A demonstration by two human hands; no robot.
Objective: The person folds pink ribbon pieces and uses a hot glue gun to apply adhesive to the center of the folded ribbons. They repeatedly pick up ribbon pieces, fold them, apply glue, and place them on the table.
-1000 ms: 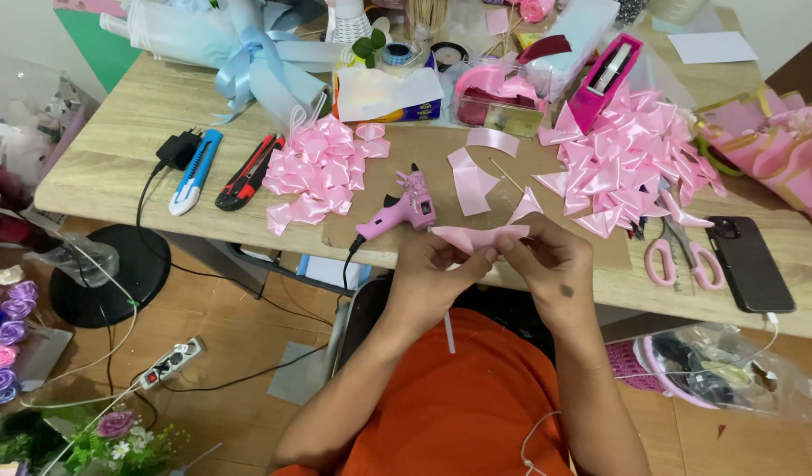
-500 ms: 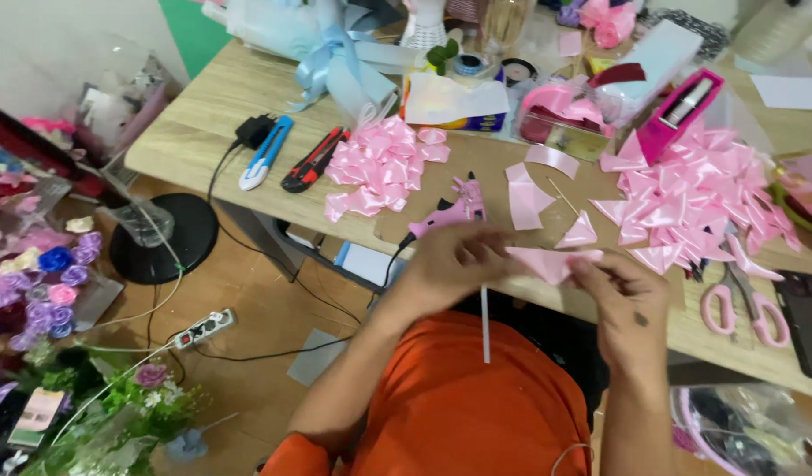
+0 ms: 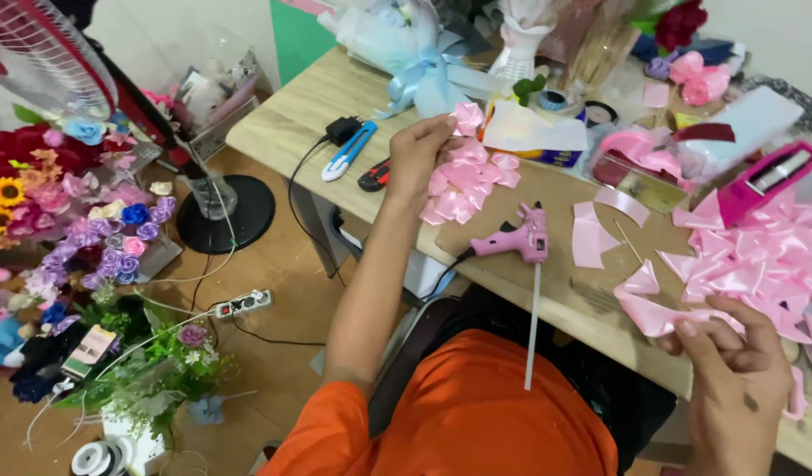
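Note:
My left hand (image 3: pixel 421 154) reaches out over the wooden table (image 3: pixel 291 123) and pinches a folded pink ribbon petal (image 3: pixel 466 118) at the top of a pile of folded pink ribbon petals (image 3: pixel 463 181). My right hand (image 3: pixel 732 375) stays near the table's front edge and holds a long folded pink ribbon piece (image 3: pixel 657 315). A pink glue gun (image 3: pixel 519 240) lies on the table between both hands, with a white glue stick (image 3: pixel 534 326) sticking out towards me. A larger heap of pink ribbon pieces (image 3: pixel 759 251) lies to the right.
A blue box cutter (image 3: pixel 349 150) and a black charger (image 3: pixel 342 130) lie at the table's left end. A tissue box (image 3: pixel 534 132), a pink tape dispenser (image 3: pixel 770 181) and a pale blue bow (image 3: pixel 419 75) stand further back. Artificial flowers (image 3: pixel 80 211), a fan base (image 3: pixel 225 211) and a power strip (image 3: pixel 241 304) sit on the floor.
My left hand has let go of the pink ribbon piece and moved out left to the petal pile. My right hand keeps the ribbon. The view has swung left.

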